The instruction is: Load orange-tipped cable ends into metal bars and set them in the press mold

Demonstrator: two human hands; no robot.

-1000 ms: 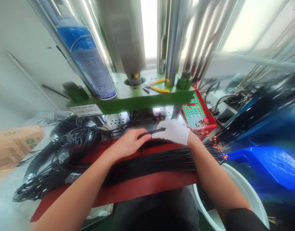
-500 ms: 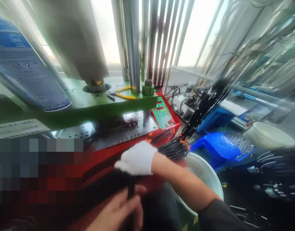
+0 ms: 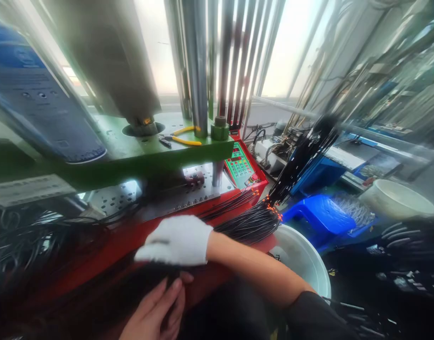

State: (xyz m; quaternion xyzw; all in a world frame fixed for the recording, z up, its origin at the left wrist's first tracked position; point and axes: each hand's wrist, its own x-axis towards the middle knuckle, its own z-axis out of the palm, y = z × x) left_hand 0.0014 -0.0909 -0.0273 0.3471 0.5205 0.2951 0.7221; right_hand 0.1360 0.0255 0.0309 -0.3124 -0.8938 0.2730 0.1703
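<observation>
Sliding left along the bench since half a second ago, the gloved right hand (image 3: 176, 240) now sits cupped over the cable bundle (image 3: 250, 222), palm down. Whether its fingers close underneath cannot be told through the blur. The bare left hand (image 3: 155, 309) has drifted left with it. Its fingers are straight and together, their tips touching the near side of the same dark bundle just under the glove, and I cannot tell if they pinch anything.

The bundle lies across the red bench top (image 3: 110, 243), and its orange-tipped ends fan out past the bench's right corner, above the rim of a white bucket (image 3: 302, 257). Just beyond the bucket stands a blue stool (image 3: 318, 215).

Behind the hands, the green press plate (image 3: 149, 158) overhangs the bench, leaving a low gap above the cables. On it lie yellow-handled pliers (image 3: 184, 139), with a blue spray can (image 3: 36, 104) at its left end. A control panel (image 3: 241, 166) sits to the right, below the plate.
</observation>
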